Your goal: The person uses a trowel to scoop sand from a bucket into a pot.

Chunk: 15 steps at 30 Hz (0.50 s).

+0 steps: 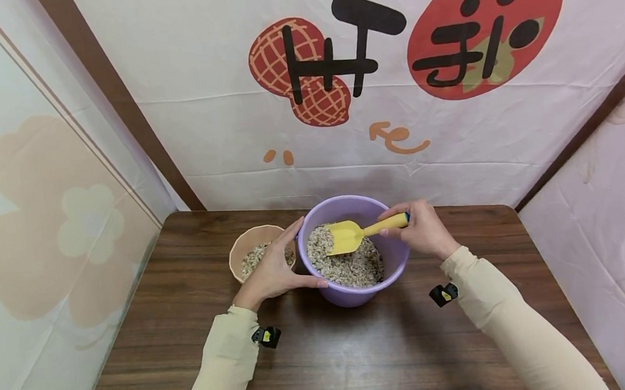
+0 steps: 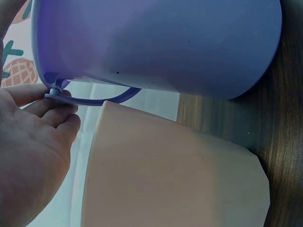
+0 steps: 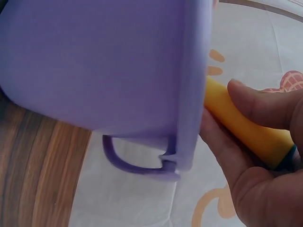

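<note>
The wooden table (image 1: 358,353) stretches broadly toward me from the purple bucket (image 1: 348,297), which stands near its far edge. The peach bowl (image 1: 239,248) sits just left, the gap narrow. My left hand (image 1: 274,270) spreads along the bucket's rim; my right hand (image 1: 427,230) grips the yellow scoop (image 1: 347,237), its blade on pebbly grains (image 1: 346,270) inside.

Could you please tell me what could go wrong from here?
Grains might spill onto the table if the right hand lifts the yellow scoop out tilted.
The left hand reaches across the peach bowl, so it might knock it.
That hand touches only one side of the purple bucket, so a hard push could shift it.
</note>
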{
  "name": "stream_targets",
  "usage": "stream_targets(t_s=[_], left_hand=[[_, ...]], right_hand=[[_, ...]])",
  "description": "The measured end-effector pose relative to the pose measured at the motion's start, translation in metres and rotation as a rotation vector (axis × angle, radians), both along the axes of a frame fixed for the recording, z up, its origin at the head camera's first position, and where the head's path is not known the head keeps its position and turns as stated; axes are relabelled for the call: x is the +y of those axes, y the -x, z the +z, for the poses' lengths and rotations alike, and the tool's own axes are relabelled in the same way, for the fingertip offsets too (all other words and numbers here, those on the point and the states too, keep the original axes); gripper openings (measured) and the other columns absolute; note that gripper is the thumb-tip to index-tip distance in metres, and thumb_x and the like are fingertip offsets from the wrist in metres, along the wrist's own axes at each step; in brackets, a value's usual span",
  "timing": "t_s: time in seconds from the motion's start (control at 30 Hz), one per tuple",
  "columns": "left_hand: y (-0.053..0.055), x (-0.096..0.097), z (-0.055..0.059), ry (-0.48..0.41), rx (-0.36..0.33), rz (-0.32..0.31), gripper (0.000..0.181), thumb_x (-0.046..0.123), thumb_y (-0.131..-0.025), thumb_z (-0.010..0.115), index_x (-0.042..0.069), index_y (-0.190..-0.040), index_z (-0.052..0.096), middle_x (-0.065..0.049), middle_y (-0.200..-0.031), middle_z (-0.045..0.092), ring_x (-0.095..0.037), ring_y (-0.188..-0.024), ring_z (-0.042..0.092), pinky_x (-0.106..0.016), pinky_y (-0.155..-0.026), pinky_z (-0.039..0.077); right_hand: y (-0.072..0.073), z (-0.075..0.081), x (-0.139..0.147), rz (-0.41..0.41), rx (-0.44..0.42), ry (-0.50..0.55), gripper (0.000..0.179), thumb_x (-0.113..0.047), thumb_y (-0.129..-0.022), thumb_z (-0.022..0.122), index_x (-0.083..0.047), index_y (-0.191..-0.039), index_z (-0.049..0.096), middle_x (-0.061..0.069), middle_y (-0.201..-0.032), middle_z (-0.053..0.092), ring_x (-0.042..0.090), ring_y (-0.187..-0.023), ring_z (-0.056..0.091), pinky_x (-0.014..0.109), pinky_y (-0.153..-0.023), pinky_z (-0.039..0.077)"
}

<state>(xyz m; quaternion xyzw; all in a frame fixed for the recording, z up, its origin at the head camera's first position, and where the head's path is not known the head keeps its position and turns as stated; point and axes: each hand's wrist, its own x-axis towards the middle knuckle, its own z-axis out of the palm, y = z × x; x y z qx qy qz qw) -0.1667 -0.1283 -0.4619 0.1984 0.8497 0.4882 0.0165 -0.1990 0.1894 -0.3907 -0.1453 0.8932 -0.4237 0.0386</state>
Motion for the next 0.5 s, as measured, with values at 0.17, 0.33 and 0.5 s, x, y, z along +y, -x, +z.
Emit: stream_targets(t_s=[0.17, 0.33, 0.5], left_hand=[[0.0018, 0.0008, -0.001, 0.005, 0.009, 0.001, 0.131, 0.048, -0.057, 0.099, 0.018, -0.162, 0.028, -0.001, -0.165, 0.029, -0.022, -0.149, 0.028, -0.052, -0.119, 0.027], [0.0041, 0.0011, -0.0015, 0.003, 0.016, -0.002, 0.13, 0.049, -0.057, 0.099, 0.02, -0.162, 0.027, -0.003, -0.165, 0.029, -0.022, -0.149, 0.028, -0.052, -0.119, 0.028], [0.0056, 0.0015, -0.0022, 0.002, 0.006, 0.004, 0.13, 0.048, -0.057, 0.099, 0.02, -0.162, 0.027, -0.003, -0.165, 0.029, -0.023, -0.149, 0.028, -0.053, -0.119, 0.028]], right_hand=[[0.0006, 0.0002, -0.0026, 0.015, -0.01, 0.028, 0.018, -0.004, -0.086, 0.081, -0.005, -0.104, 0.08, 0.01, -0.086, 0.07, 0.02, -0.069, 0.055, 0.027, -0.056, 0.049], [0.0012, -0.0024, -0.0017, 0.03, -0.005, 0.049, 0.017, -0.003, -0.085, 0.082, -0.005, -0.102, 0.08, 0.01, -0.088, 0.07, 0.02, -0.069, 0.055, 0.027, -0.056, 0.049], [0.0014, -0.0039, -0.0011, 0.06, -0.021, 0.071, 0.018, -0.003, -0.084, 0.082, -0.005, -0.102, 0.08, 0.007, -0.081, 0.068, 0.019, -0.067, 0.054, 0.026, -0.055, 0.049]])
